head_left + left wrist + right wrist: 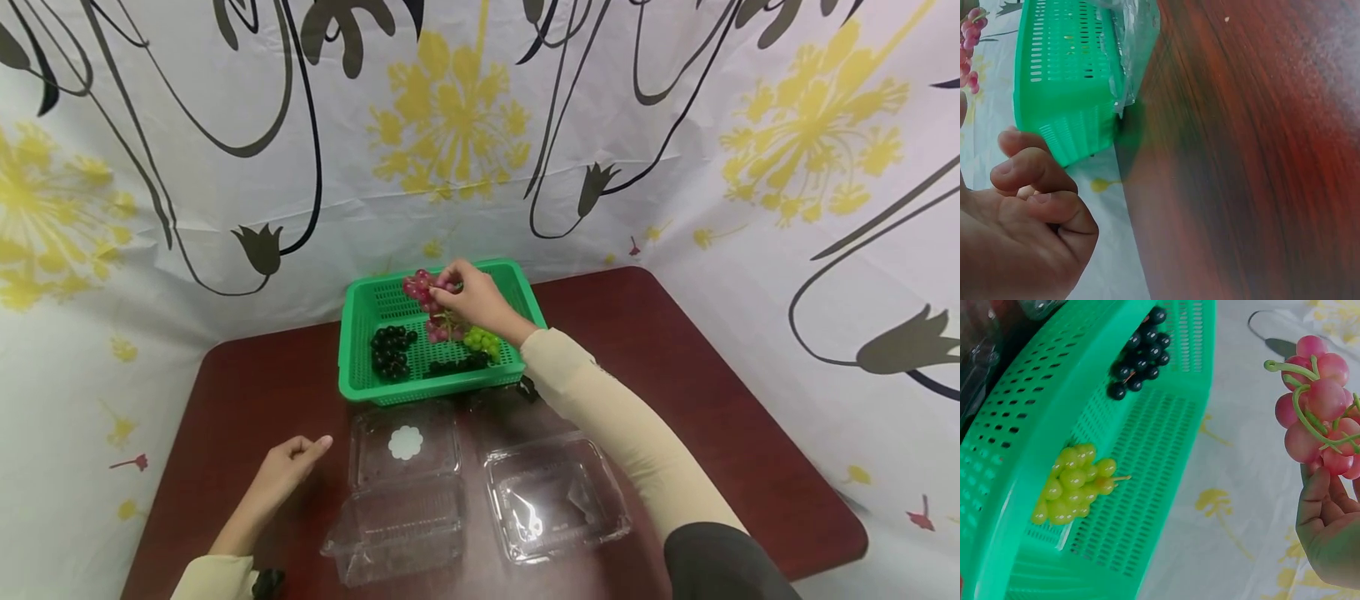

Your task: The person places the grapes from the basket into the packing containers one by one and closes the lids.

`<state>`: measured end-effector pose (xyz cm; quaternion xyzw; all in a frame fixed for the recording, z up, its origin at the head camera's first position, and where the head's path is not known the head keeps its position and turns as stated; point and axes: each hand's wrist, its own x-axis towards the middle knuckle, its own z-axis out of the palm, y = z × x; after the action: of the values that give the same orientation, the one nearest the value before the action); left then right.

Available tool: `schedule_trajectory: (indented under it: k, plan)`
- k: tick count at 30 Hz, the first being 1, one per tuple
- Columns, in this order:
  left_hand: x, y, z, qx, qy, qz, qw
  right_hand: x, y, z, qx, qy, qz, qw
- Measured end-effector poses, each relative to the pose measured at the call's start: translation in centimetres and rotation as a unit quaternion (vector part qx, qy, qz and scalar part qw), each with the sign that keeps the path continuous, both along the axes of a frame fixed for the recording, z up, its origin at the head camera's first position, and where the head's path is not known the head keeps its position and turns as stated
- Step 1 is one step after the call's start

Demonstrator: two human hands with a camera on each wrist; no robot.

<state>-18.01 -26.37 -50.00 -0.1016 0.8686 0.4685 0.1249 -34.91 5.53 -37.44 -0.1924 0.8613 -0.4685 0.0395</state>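
- The right hand [480, 298] pinches the red grapes [422, 287] between thumb and fingers, above the basket [360, 387]; a fingertip hold likely suits small, round fruit that a hard squeeze could shift.
- Whether the red grapes just below that hand belong to the same bunch, the head view does not settle.
- The left hand [288, 467] grips nothing; its fingers curl loosely over the near left of the bench [225, 433], beside the left box, perhaps kept there to stay out of the right arm's way.
- In the basket, black grapes [390, 350] lie to the left, another dark bunch [465, 364] along the near side and green grapes [482, 342] to the right; the raised walls seem to keep them from rolling off.
- The left box [405, 500] lies opened out flat on the near side of the basket, a white label [406, 442] on its far half.
- The right box [555, 500] sits beside it, within easy reach, it seems; its far part is hard to make out.
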Motion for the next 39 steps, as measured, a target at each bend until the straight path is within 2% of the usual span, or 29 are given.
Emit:
schedule_trajectory:
  k: [7, 12, 15, 21, 26, 34, 39]
  plan:
    - [1.6, 0.6, 0.0, -0.052, 0.014, -0.036, 0.9979, 1.5, -0.9, 0.9, -0.021, 0.009, 0.023, 0.9995]
    - [3.2, 1.3, -0.7, -0.05, 0.007, -0.073, 0.9961, 2.5, -1.5, 1.1, -0.034, -0.019, 0.046, 0.9982]
    - [3.8, 1.5, -1.1, -0.045, -0.007, -0.083, 0.9955, 3.0, -1.7, 1.2, -0.03, -0.017, 0.061, 0.9975]
    - [4.3, 1.7, -1.7, -0.028, -0.035, -0.086, 0.9953, 4.0, -2.2, 1.3, -0.01, 0.019, 0.088, 0.9959]
    - [4.7, 1.8, -2.4, -0.005, -0.052, -0.102, 0.9934, 4.9, -2.6, 1.2, 0.009, 0.025, 0.108, 0.9938]
    - [5.0, 1.7, -2.5, 0.011, -0.054, -0.12, 0.9912, 6.3, -2.8, -0.2, 0.021, 0.018, 0.133, 0.9908]
    - [5.1, 1.5, -2.6, 0.057, -0.082, -0.115, 0.9883, 7.3, -2.7, -1.2, 0.035, 0.014, 0.14, 0.9894]
